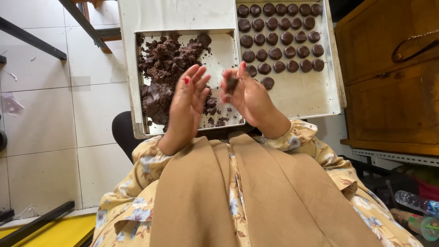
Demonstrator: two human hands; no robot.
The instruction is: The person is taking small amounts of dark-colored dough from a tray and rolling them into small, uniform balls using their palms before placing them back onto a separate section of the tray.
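My left hand [186,103] is raised over a metal tray [227,45] of dark brown crumbly dough [164,68], fingers spread, palm facing right and holding nothing. My right hand [244,93] hovers beside it, its fingertips pinched on a small piece of dark dough [232,83]. To the right lies a larger pale baking sheet [302,93] with several rows of round dark dough discs [281,39] filling its far half.
A tan cloth [256,196] and floral sleeves cover my lap below the trays. A wooden cabinet [388,77] stands at the right. White tiled floor [45,114] lies at the left. Plastic bottles [416,206] sit at the bottom right.
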